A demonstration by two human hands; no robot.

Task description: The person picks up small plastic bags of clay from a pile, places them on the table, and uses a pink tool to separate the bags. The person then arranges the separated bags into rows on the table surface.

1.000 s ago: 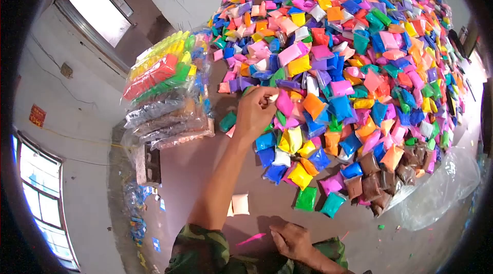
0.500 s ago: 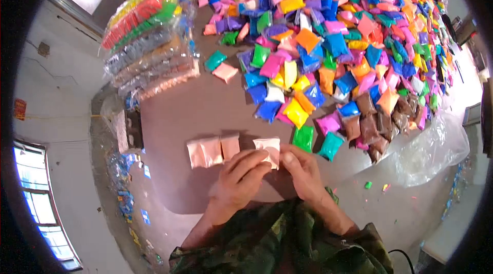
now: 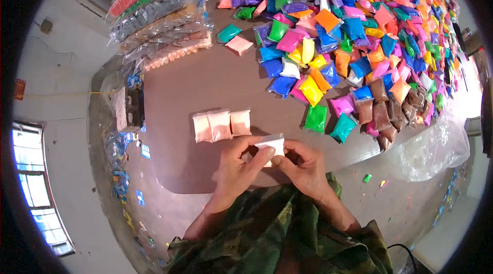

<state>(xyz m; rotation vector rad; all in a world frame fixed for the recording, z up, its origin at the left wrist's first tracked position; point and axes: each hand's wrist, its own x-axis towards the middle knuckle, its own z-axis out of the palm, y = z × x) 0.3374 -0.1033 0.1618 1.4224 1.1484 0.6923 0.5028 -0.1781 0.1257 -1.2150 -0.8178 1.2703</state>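
Between my hands, near the table's front edge, is a small pale packet point(image 3: 273, 144), whitish in the light. My left hand point(image 3: 237, 167) is closed on its left side, thumb pressed on the front. On the lower right side, my right hand point(image 3: 306, 170) pinches it between thumb and curled fingers. Three light-pink packets point(image 3: 220, 125) lie in a row on the brown table point(image 3: 179, 86), just beyond my left hand. A green packet point(image 3: 315, 118) and a teal packet point(image 3: 343, 128) lie beyond my right hand.
A large heap of coloured packets point(image 3: 354, 27) covers the table's back and right. Stacked clear bags of packets point(image 3: 164, 22) stand at the back left. A clear plastic bag point(image 3: 431, 145) hangs at the right edge. Scraps point(image 3: 139, 197) litter the floor.
The packet in my hands has turned, and both thumbs now press on its front. My view has shifted, so the row of pink packets and the heap sit higher in the picture.
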